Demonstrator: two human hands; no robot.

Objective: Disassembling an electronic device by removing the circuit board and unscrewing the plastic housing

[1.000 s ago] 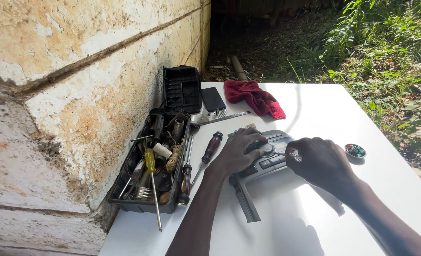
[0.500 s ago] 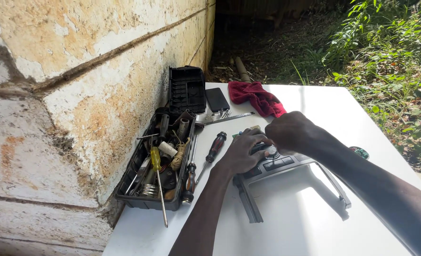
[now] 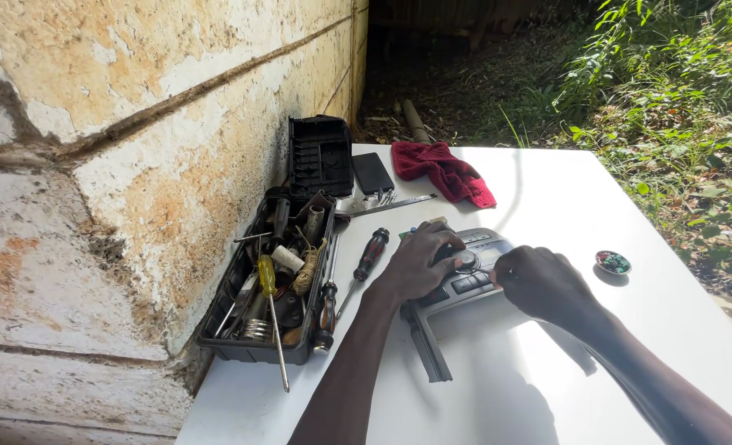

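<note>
A grey car dashboard control panel (image 3: pixel 474 290) with buttons and a round knob lies on the white table (image 3: pixel 547 371). My left hand (image 3: pixel 419 262) presses down on its left part, fingers curled over the top edge near the knob. My right hand (image 3: pixel 540 283) sits at the panel's right side, fingers closed; it seems to pinch a thin tool pointed at the knob, hard to make out.
An open black toolbox (image 3: pixel 277 272) full of screwdrivers and twine stands by the stone wall (image 3: pixel 135 148). A red-handled screwdriver (image 3: pixel 369 254) lies beside it. A red cloth (image 3: pixel 442 170), a dark flat case (image 3: pixel 374 172), a metal ruler (image 3: pixel 386 206) and a small round dish (image 3: pixel 612 263) are on the table.
My right hand went up toward the far side of the panel half a second ago and has come back down to the panel's right side. My left hand stayed on the panel.
</note>
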